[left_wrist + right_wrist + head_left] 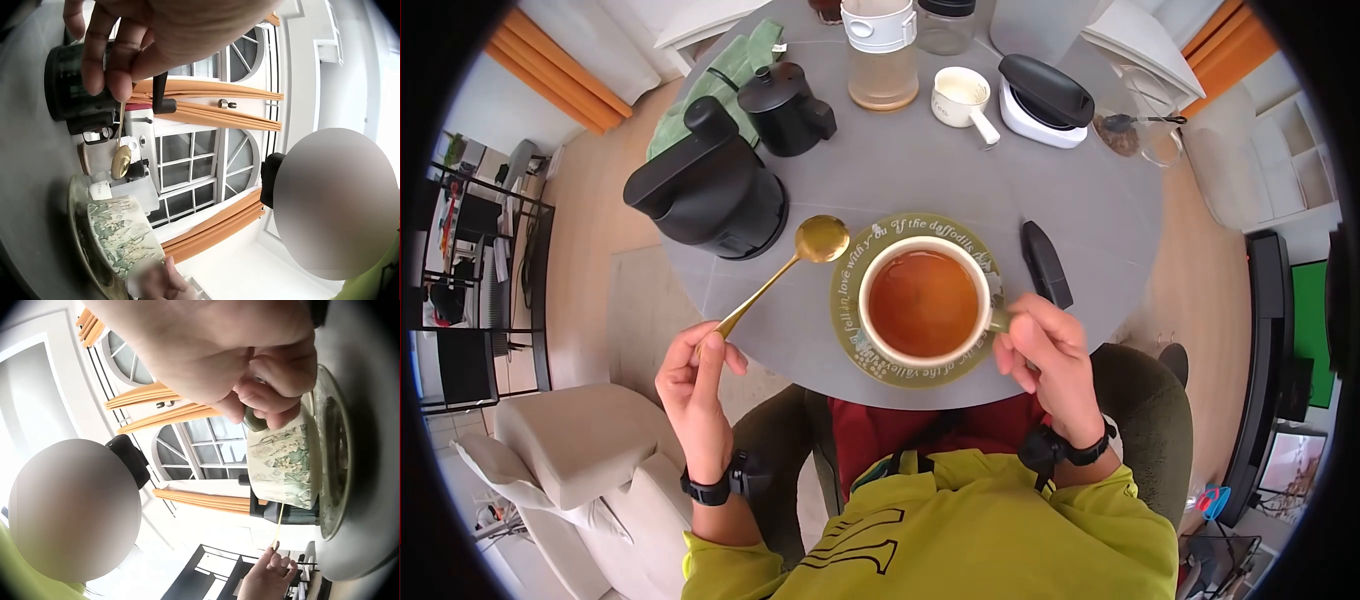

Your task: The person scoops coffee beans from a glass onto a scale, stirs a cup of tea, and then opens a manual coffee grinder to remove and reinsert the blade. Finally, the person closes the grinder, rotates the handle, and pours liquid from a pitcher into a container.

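My left hand (697, 385) pinches the end of a gold spoon's handle between thumb and fingers. The round bowl of the spoon (822, 240) is raised at the left of the saucer, with nothing in it. My right hand (1058, 372) grips the handle of a teacup (865, 305) filled with amber tea. Green leafy patterns cover the cup's outside (281, 462) in the right wrist view. Beneath it is an olive-green saucer (845, 285) with white lettering round its rim. The left wrist view shows the spoon (121, 162) hanging clear of the cup (122, 234).
To the left stand a large black appliance (710, 190), a black pot (782, 108) and a green cloth (668, 135). A slim black object (1045, 265) lies right of the saucer. Behind are a clear jar (882, 75), a small white handled cup (960, 97) and a black-lidded white container (1045, 105).
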Motion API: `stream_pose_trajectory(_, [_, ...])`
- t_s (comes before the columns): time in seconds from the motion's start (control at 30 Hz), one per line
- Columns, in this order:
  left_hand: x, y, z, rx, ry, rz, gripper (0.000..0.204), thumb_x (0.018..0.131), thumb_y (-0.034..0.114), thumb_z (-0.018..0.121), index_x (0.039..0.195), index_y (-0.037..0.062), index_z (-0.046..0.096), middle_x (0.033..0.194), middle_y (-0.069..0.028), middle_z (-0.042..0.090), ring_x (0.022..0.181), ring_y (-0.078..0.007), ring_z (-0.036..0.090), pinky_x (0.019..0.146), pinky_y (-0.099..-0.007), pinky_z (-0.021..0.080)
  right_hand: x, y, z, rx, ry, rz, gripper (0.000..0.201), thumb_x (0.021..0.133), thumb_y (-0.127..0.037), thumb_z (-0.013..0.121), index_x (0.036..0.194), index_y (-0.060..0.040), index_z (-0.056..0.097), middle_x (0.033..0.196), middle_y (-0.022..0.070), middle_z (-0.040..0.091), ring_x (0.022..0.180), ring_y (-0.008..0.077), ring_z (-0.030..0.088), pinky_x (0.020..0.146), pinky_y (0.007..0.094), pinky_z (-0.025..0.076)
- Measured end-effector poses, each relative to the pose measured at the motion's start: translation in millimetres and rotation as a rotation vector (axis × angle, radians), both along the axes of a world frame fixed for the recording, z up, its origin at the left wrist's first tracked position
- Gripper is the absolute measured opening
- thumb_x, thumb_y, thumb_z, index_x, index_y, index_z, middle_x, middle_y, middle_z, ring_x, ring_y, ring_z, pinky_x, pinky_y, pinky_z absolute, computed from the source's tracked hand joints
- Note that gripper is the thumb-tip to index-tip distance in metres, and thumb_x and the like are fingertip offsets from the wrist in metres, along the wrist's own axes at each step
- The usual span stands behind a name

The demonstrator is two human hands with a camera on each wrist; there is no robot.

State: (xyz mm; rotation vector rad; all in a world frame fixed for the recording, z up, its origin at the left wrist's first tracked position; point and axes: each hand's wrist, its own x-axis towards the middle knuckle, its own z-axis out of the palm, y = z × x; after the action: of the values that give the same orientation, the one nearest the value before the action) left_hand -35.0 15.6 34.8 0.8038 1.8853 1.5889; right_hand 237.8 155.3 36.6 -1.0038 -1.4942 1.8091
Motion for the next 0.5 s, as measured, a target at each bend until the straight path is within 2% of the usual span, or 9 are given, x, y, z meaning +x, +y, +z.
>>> stream_pose_trajectory(0.13, [-3, 0, -4, 0.015, -0.016, 0.002, 0.016, 0.095, 0.011, 0.055, 0.100, -0.0026, 0.062, 0.068, -0.0039, 0.059, 0.066, -0.0097, 0.053, 0.068, -0.0233, 0.041, 10, -2, 20, 0.158, 0.075, 0.034, 0.034, 0.097, -0.025, 0.049, 0.089, 0.0071, 0.056, 0.062, 0.0066, 0.055, 0.040, 0.0043, 0.036, 0.038, 0.0198, 0.025])
stream_pose_trajectory(0.23, [-3, 0, -7, 0.010, -0.031, 0.005, 0.016, 0.095, 0.012, 0.054, 0.100, -0.0022, 0.062, 0.069, -0.0039, 0.058, 0.066, -0.0103, 0.052, 0.069, -0.0237, 0.040, 14, -6, 33, 0.239, 0.129, -0.010, 0.032, 0.094, -0.026, 0.055, 0.082, 0.0035, 0.058, 0.063, 0.0024, 0.055, 0.045, 0.0044, 0.041, 0.041, 0.0207, 0.029])
stream_pose_trajectory(0.4, [-3, 0, -9, -0.002, -0.069, 0.005, 0.016, 0.095, 0.011, 0.054, 0.100, -0.0022, 0.061, 0.069, -0.0049, 0.059, 0.067, -0.0117, 0.054, 0.069, -0.0243, 0.042, 14, -13, 44, 0.467, 0.084, -0.126, 0.049, 0.089, -0.046, 0.059, 0.076, 0.0011, 0.060, 0.057, 0.0063, 0.054, 0.047, 0.0166, 0.050, 0.043, 0.0277, 0.034])
stream_pose_trajectory(0.5, [-4, 0, -10, 0.000, -0.098, -0.011, 0.016, 0.095, 0.011, 0.054, 0.101, -0.0023, 0.061, 0.070, -0.0049, 0.059, 0.068, -0.0118, 0.055, 0.070, -0.0244, 0.042, 14, -10, 42, 0.628, 0.047, -0.144, 0.052, 0.089, -0.049, 0.057, 0.074, 0.0009, 0.060, 0.057, 0.0103, 0.053, 0.043, 0.0181, 0.047, 0.041, 0.0274, 0.032])
